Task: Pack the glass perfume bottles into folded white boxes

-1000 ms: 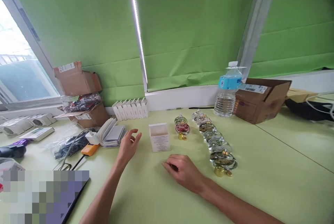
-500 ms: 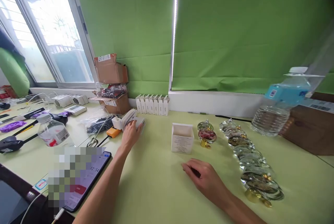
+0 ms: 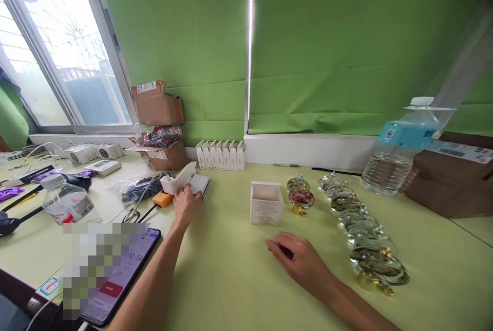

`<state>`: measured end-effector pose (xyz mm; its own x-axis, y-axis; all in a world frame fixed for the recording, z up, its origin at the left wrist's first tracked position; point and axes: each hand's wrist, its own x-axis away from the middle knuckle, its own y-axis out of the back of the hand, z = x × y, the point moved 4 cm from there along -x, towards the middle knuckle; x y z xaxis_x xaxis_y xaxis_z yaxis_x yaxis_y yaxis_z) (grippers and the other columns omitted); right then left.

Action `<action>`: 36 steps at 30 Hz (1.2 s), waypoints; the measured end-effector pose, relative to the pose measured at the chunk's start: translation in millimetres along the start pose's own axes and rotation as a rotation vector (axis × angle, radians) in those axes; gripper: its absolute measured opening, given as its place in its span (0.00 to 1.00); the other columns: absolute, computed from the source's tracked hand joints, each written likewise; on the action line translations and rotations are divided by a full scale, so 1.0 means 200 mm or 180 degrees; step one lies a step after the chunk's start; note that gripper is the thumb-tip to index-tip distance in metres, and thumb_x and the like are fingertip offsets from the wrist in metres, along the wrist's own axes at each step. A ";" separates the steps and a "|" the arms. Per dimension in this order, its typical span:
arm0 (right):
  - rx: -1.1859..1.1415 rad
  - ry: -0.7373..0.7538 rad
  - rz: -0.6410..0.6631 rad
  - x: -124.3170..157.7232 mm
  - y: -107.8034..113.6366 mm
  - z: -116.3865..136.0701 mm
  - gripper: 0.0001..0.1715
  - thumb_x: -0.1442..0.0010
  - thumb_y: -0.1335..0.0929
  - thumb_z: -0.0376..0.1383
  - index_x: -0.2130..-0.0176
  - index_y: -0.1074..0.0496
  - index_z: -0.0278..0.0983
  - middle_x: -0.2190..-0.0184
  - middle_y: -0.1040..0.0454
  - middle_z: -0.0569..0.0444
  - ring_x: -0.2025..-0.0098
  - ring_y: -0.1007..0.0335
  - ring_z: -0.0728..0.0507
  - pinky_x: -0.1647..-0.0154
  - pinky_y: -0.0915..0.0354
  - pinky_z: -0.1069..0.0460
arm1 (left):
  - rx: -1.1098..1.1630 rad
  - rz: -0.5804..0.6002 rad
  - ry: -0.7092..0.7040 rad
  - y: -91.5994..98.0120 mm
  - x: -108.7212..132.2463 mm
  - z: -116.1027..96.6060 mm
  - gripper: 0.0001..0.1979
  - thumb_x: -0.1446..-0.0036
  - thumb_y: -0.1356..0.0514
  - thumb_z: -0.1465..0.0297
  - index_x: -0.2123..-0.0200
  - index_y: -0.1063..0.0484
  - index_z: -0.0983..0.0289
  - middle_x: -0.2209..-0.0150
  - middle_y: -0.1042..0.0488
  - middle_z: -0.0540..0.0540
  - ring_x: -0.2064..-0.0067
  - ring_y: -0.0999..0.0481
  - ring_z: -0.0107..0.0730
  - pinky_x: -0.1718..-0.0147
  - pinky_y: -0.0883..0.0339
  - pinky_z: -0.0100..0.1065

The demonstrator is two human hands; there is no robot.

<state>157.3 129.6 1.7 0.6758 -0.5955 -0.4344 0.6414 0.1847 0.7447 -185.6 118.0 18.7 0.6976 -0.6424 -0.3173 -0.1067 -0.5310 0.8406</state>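
The two hands are well apart over the pale green table (image 3: 227, 269). On the left, the left hand (image 3: 187, 204) reaches forward, its fingers at the near edge of a stack of flat white cards (image 3: 200, 186); one white leaf stands raised on the stack's left side. Whether the fingers pinch a leaf or only touch it, I cannot tell. Just left of the stack are a white plug (image 3: 168, 185) and an orange block (image 3: 162, 199).

The right hand (image 3: 298, 256) is low over the near middle of the table, fingers curled in toward the thumb — I cannot tell whether anything is inside. Just beyond it stands an open-topped white box (image 3: 265, 205), upright, with small print on its near side. To the right of the box is a short row of glass bottles (image 3: 301, 198), and farther right a longer row (image 3: 348, 213) runs toward the near side, with gold caps (image 3: 367, 280) at its near end. A line of slim white cartons (image 3: 221, 156) stands at the far edge.
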 end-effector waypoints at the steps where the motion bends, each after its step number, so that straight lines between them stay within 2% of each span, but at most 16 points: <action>1: -0.0007 -0.0005 0.0003 0.00 0.00 0.00 0.24 0.29 0.41 0.44 0.74 0.32 0.39 0.77 0.30 0.55 0.74 0.35 0.45 0.71 0.41 0.51 | 0.0026 -0.0007 0.0058 0.00 0.00 0.01 0.26 0.43 0.41 0.59 0.45 0.33 0.67 0.46 0.27 0.69 0.40 0.35 0.60 0.48 0.38 0.49; 5: 0.0010 -0.0006 -0.0015 0.00 0.00 0.00 0.24 0.29 0.41 0.44 0.74 0.32 0.38 0.77 0.30 0.54 0.74 0.35 0.45 0.71 0.41 0.51 | 0.0137 -0.0017 0.0247 -0.01 -0.01 0.02 0.27 0.45 0.39 0.56 0.48 0.31 0.69 0.46 0.29 0.72 0.40 0.36 0.62 0.49 0.39 0.50; 7: 0.0041 -0.0004 -0.0027 0.00 0.00 -0.01 0.24 0.29 0.41 0.43 0.74 0.32 0.38 0.77 0.31 0.55 0.74 0.36 0.46 0.71 0.41 0.51 | 0.0209 -0.0014 0.0310 -0.02 -0.02 0.03 0.26 0.44 0.39 0.55 0.49 0.30 0.68 0.46 0.29 0.68 0.41 0.34 0.56 0.47 0.39 0.51; 10: 0.0073 -0.0004 -0.0042 0.00 -0.01 -0.01 0.25 0.29 0.41 0.43 0.76 0.34 0.38 0.78 0.32 0.56 0.74 0.36 0.46 0.71 0.42 0.51 | 0.0363 -0.0064 0.0344 -0.01 -0.02 0.03 0.26 0.40 0.41 0.55 0.45 0.33 0.65 0.44 0.31 0.61 0.42 0.32 0.47 0.44 0.40 0.52; 13: 0.0071 -0.0030 -0.0039 0.00 -0.01 -0.01 0.25 0.29 0.41 0.43 0.76 0.35 0.38 0.78 0.32 0.56 0.74 0.37 0.47 0.71 0.43 0.51 | 0.0556 -0.0129 0.0306 0.01 -0.03 0.02 0.22 0.38 0.44 0.59 0.44 0.33 0.63 0.47 0.26 0.62 0.43 0.31 0.49 0.45 0.40 0.50; 19: 0.0095 -0.0016 -0.0056 0.00 -0.01 -0.01 0.25 0.29 0.41 0.43 0.76 0.34 0.38 0.78 0.33 0.56 0.75 0.37 0.46 0.72 0.43 0.51 | 0.0887 -0.0313 0.0217 0.07 -0.02 0.00 0.17 0.39 0.47 0.64 0.50 0.27 0.59 0.58 0.20 0.60 0.51 0.24 0.53 0.50 0.39 0.51; 22: 0.0085 -0.0007 -0.0065 0.00 -0.01 -0.01 0.24 0.29 0.41 0.42 0.75 0.33 0.38 0.78 0.32 0.56 0.75 0.37 0.46 0.72 0.43 0.51 | 0.1117 -0.0440 0.0099 0.09 -0.02 -0.02 0.16 0.41 0.45 0.64 0.53 0.25 0.59 0.61 0.19 0.58 0.55 0.22 0.49 0.51 0.37 0.47; 26: 0.0097 -0.0047 -0.0053 0.00 -0.01 -0.01 0.24 0.29 0.41 0.42 0.75 0.33 0.38 0.77 0.32 0.55 0.74 0.36 0.46 0.70 0.42 0.51 | 0.1568 -0.0566 -0.0177 0.13 -0.01 -0.06 0.16 0.42 0.44 0.62 0.55 0.24 0.61 0.65 0.20 0.55 0.62 0.21 0.41 0.58 0.31 0.38; 30: 0.0104 -0.0056 -0.0010 0.00 -0.01 0.00 0.24 0.29 0.41 0.42 0.74 0.33 0.38 0.76 0.31 0.55 0.73 0.35 0.46 0.69 0.42 0.51 | 0.1961 -0.0794 -0.0310 0.19 0.02 -0.11 0.18 0.43 0.42 0.59 0.54 0.23 0.61 0.68 0.22 0.54 0.66 0.22 0.38 0.62 0.30 0.37; 36: 0.0170 -0.0037 -0.0043 0.01 -0.01 0.00 0.24 0.29 0.41 0.42 0.75 0.34 0.38 0.77 0.31 0.55 0.73 0.36 0.46 0.69 0.43 0.51 | 0.2635 -0.1138 -0.0431 0.31 0.09 -0.19 0.19 0.44 0.39 0.56 0.54 0.23 0.61 0.65 0.23 0.54 0.64 0.25 0.33 0.64 0.29 0.32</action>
<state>157.3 128.4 0.1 0.6627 -0.6068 -0.4389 0.6299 0.1346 0.7649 -152.7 94.1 81.2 0.7032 -0.3951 -0.5911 -0.4110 -0.9043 0.1154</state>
